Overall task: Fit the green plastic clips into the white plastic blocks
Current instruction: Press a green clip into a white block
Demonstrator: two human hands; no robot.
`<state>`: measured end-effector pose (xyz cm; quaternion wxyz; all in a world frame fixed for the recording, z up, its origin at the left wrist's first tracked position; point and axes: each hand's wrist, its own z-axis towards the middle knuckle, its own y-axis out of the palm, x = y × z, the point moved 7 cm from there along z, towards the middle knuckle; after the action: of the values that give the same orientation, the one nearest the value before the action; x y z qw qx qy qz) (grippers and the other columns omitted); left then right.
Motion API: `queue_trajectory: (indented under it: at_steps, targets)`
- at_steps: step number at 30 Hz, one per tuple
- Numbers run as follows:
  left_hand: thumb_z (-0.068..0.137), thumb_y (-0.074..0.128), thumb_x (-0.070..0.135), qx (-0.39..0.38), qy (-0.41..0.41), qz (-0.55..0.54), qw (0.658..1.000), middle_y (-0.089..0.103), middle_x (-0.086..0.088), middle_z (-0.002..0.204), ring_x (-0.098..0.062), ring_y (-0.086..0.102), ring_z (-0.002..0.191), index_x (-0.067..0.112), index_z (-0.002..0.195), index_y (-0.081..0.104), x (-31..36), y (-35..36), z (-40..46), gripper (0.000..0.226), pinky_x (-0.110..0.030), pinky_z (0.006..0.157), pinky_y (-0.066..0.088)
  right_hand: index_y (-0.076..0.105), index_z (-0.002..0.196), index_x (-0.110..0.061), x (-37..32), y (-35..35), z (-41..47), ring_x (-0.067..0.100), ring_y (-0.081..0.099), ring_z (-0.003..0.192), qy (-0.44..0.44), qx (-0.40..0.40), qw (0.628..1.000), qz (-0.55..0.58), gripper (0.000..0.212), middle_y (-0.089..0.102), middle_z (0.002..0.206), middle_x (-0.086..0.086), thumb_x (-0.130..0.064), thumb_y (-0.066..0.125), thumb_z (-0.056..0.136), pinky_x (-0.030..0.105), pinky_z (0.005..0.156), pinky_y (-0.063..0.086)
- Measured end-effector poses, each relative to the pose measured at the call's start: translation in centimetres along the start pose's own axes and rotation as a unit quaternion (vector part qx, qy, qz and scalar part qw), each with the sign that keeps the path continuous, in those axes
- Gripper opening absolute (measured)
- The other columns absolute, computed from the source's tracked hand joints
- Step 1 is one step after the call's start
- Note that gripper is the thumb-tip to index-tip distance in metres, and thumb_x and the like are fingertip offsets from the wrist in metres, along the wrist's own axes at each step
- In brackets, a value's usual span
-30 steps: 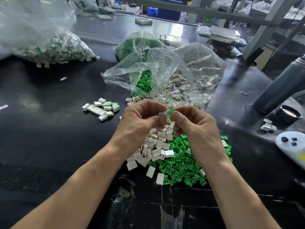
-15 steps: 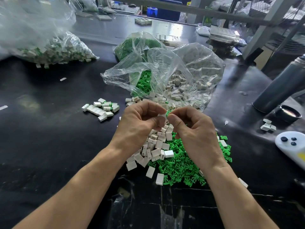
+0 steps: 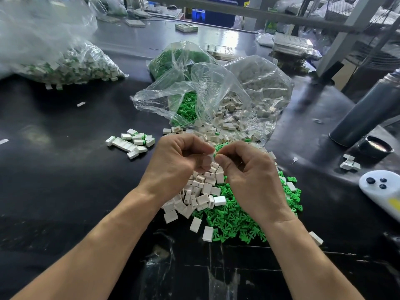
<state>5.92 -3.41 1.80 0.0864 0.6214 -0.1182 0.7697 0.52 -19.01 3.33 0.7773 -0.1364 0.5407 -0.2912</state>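
My left hand (image 3: 179, 161) pinches a white plastic block (image 3: 210, 157) between thumb and fingers above the piles. My right hand (image 3: 249, 172) pinches a green clip (image 3: 215, 155) against that block; only a sliver of green shows between the fingertips. Below the hands lie a heap of loose white blocks (image 3: 199, 195) and, to its right, a heap of loose green clips (image 3: 236, 224). A small group of blocks with green showing in them (image 3: 134, 142) lies on the black table to the left.
Open clear bags of green clips (image 3: 186, 107) and white blocks (image 3: 244, 113) stand behind the hands. A large bag of fitted blocks (image 3: 65, 66) fills the far left. A dark cylinder (image 3: 368, 111), its cap (image 3: 377, 147) and a white remote (image 3: 381, 187) lie at the right.
Both hands have dropped slightly and closed together; the green clip, plainly visible a second ago, is now almost hidden between the fingertips at the block.
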Motion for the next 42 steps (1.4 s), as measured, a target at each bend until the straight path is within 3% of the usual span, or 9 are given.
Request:
queue_trajectory:
  at_steps: [5, 9, 11, 16, 23, 26, 30, 36, 42]
  targets:
    - [0.084, 0.071, -0.017, 0.010, 0.007, 0.014, 1.000, 0.075, -0.007, 0.075, -0.019, 0.073, 0.066, 0.009, 0.088, 0.076, 0.0, 0.1, 0.0, 0.027, -0.026, 0.063, 0.059, 0.073, 0.093, -0.016, -0.8, 0.1, 0.0, 0.002, 0.058, 0.070, -0.029, 0.008, 0.998, -0.063, 0.003, 0.065, 0.080, -0.010, -0.015, 0.076, 0.094, 0.009, 0.063, 0.044]
    - [0.083, 0.072, -0.016, 0.000, 0.008, 0.022, 1.000, 0.076, -0.006, 0.078, -0.019, 0.073, 0.067, 0.007, 0.089, 0.077, 0.1, 0.3, 0.0, 0.025, -0.025, 0.063, 0.059, 0.073, 0.089, -0.023, 0.5, 0.1, 0.0, 0.024, 0.065, 0.069, 0.045, -0.041, 0.996, 0.072, 0.010, 0.068, 0.073, -0.001, -0.016, 0.074, 0.096, 0.046, 0.066, 0.058]
    - [0.083, 0.072, -0.016, -0.003, 0.005, 0.021, 1.000, 0.076, -0.005, 0.078, -0.019, 0.074, 0.068, 0.007, 0.089, 0.077, 0.1, 0.4, -0.1, 0.024, -0.024, 0.063, 0.059, 0.074, 0.088, -0.023, 0.6, -0.1, -0.1, 0.029, 0.066, 0.070, 0.050, -0.038, 0.994, 0.093, 0.011, 0.068, 0.073, 0.001, -0.016, 0.074, 0.095, 0.051, 0.065, 0.058]
    - [0.084, 0.071, -0.017, 0.008, -0.002, 0.007, 1.000, 0.076, -0.008, 0.078, -0.021, 0.074, 0.069, 0.004, 0.090, 0.076, 0.0, 0.4, -0.1, 0.022, -0.027, 0.064, 0.060, 0.074, 0.088, -0.021, 0.2, 0.3, -0.3, 0.014, 0.060, 0.059, 0.020, 0.000, 0.999, 0.039, 0.006, 0.064, 0.066, -0.007, -0.018, 0.077, 0.093, 0.030, 0.051, 0.049]
    - [0.085, 0.064, -0.023, 0.011, -0.004, -0.024, 1.000, 0.073, -0.009, 0.071, -0.020, 0.071, 0.064, -0.002, 0.093, 0.073, 0.0, 0.7, 0.0, 0.024, -0.030, 0.064, 0.061, 0.076, 0.081, -0.024, 0.8, 0.2, -0.3, 0.027, 0.063, 0.062, 0.057, 0.035, 0.989, 0.130, 0.015, 0.069, 0.068, 0.000, -0.014, 0.078, 0.092, 0.051, 0.055, 0.055]
    - [0.085, 0.064, -0.023, 0.015, -0.008, -0.026, 1.000, 0.073, -0.013, 0.073, -0.021, 0.071, 0.065, 0.000, 0.092, 0.073, -0.2, 0.6, -0.1, 0.026, -0.031, 0.064, 0.062, 0.076, 0.080, -0.022, 1.1, 0.3, -0.5, 0.029, 0.064, 0.061, 0.070, 0.036, 0.986, 0.144, 0.016, 0.070, 0.068, 0.004, -0.012, 0.077, 0.092, 0.053, 0.053, 0.056]
    - [0.087, 0.072, -0.011, 0.000, 0.004, -0.034, 0.999, 0.077, -0.009, 0.082, -0.019, 0.073, 0.070, 0.005, 0.095, 0.075, 0.1, 1.0, 0.0, 0.018, -0.027, 0.067, 0.060, 0.074, 0.082, -0.013, 1.8, 0.1, -0.3, 0.015, 0.062, 0.056, 0.114, 0.042, 0.973, 0.195, 0.013, 0.070, 0.067, 0.005, -0.012, 0.074, 0.095, 0.031, 0.050, 0.055]
    - [0.088, 0.078, 0.003, 0.010, 0.088, 0.134, 0.987, 0.075, 0.007, 0.093, -0.013, 0.073, 0.088, 0.020, 0.107, 0.075, 0.7, 1.0, -0.3, 0.026, -0.037, 0.081, 0.062, 0.075, 0.086, -0.006, 2.2, 0.3, -0.1, 0.014, 0.062, 0.055, 0.140, 0.025, 0.960, 0.239, 0.015, 0.072, 0.071, 0.005, -0.014, 0.071, 0.097, 0.026, 0.051, 0.055]
    - [0.086, 0.079, 0.006, 0.035, 0.134, 0.186, 0.973, 0.072, 0.014, 0.097, -0.008, 0.071, 0.089, 0.026, 0.104, 0.076, 1.4, 0.2, -0.5, 0.027, -0.026, 0.080, 0.059, 0.078, 0.085, -0.011, 2.3, 0.8, 0.1, 0.017, 0.063, 0.060, 0.159, -0.035, 0.946, 0.279, 0.013, 0.074, 0.077, 0.010, -0.018, 0.074, 0.095, 0.027, 0.054, 0.055]
